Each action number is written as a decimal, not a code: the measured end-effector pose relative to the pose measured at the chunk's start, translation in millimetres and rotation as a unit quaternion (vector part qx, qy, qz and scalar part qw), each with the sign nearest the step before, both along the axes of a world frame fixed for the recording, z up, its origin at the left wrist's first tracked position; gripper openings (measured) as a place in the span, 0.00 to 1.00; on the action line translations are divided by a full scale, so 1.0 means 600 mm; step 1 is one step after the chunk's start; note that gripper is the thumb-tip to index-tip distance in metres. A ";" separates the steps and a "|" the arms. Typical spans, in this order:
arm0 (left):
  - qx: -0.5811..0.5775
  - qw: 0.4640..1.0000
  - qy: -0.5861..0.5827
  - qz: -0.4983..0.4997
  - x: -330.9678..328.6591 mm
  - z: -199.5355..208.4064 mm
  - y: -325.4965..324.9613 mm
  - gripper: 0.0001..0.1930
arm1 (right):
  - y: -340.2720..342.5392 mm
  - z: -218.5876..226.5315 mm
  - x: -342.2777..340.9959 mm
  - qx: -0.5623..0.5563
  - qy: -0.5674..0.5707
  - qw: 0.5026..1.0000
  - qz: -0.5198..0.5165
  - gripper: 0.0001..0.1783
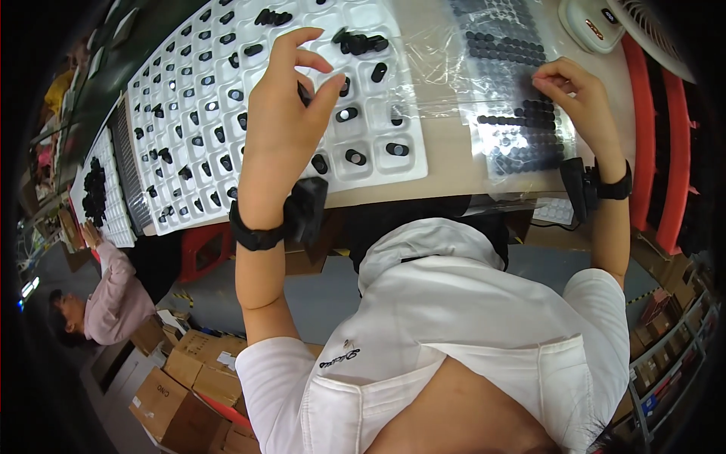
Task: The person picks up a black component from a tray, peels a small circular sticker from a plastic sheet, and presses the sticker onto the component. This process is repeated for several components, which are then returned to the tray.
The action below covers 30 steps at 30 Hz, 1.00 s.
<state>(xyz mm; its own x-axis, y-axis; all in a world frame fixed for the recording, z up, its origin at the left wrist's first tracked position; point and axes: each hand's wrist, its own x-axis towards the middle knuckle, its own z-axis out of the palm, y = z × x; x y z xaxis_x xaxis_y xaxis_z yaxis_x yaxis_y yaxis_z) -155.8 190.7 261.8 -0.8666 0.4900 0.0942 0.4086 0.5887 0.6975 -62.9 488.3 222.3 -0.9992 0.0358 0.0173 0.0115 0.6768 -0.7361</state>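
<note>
My left hand (287, 106) hovers over a white compartment tray (412, 168), its thumb and fingers curved and apart. A small black piece (304, 94) shows between the thumb and palm; whether it is held or lies in the tray behind, I cannot tell. Most compartments hold a small black oval piece, such as this one with a grey round centre (397, 150). Loose black pieces lie heaped in a far compartment (361, 44). My right hand (578, 94) is pinched above a clear sheet bearing rows of black round dots (538, 113). Anything between those fingertips is too small to make out.
A white fan (656, 34) and a small white device with a display (594, 26) stand at the far right, near red bars (644, 136). Clear film (435, 76) lies between tray and dots. At left, another person (113, 295) works beside a second tray (113, 200). Cardboard boxes (170, 405) are below left.
</note>
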 end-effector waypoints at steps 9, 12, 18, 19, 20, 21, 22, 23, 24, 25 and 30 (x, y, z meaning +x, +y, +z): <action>0.252 0.910 -0.317 -0.094 0.018 0.010 -0.004 0.20 | 0.020 -0.039 0.008 0.042 0.012 0.999 -0.028 0.05; 0.275 0.882 -0.367 -0.107 0.023 0.009 0.004 0.19 | 0.018 -0.033 0.009 0.049 0.019 0.997 -0.059 0.06; 0.319 0.830 -0.440 -0.127 0.030 0.006 0.020 0.16 | 0.020 -0.044 0.011 0.053 0.011 0.995 -0.085 0.06; 0.329 0.826 -0.440 -0.124 0.031 0.004 0.023 0.16 | 0.022 -0.045 0.010 0.064 0.005 0.994 -0.088 0.06; 0.340 0.822 -0.440 -0.121 0.032 0.002 0.026 0.16 | 0.022 -0.046 0.009 0.076 -0.002 0.993 -0.091 0.06; 0.351 0.818 -0.440 -0.118 0.034 0.001 0.027 0.16 | 0.019 -0.045 0.009 0.074 -0.003 0.993 -0.090 0.06; 0.351 0.818 -0.440 -0.116 0.036 0.000 0.028 0.16 | 0.015 -0.043 0.008 0.075 -0.007 0.993 -0.086 0.06; 0.351 0.823 -0.433 -0.111 0.038 0.000 0.029 0.16 | 0.011 -0.041 0.008 0.076 -0.011 0.994 -0.082 0.07; 0.352 0.827 -0.426 -0.107 0.039 0.000 0.029 0.16 | 0.008 -0.038 0.007 0.077 -0.014 0.994 -0.078 0.07; 0.353 0.831 -0.418 -0.102 0.040 0.001 0.028 0.17 | 0.006 -0.036 0.006 0.077 -0.014 0.994 -0.076 0.07; 0.325 0.841 -0.412 -0.132 0.042 0.010 0.018 0.19 | 0.010 -0.033 -0.001 0.116 -0.046 0.990 -0.058 0.07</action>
<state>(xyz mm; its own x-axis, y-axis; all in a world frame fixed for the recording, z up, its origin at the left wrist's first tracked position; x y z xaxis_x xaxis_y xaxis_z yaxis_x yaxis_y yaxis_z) -130.3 201.5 267.7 -0.6376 0.7531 -0.1624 -0.3153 -0.0627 0.9469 -63.2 494.1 202.3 -0.9863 0.1562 -0.0526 0.1590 0.8183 -0.5524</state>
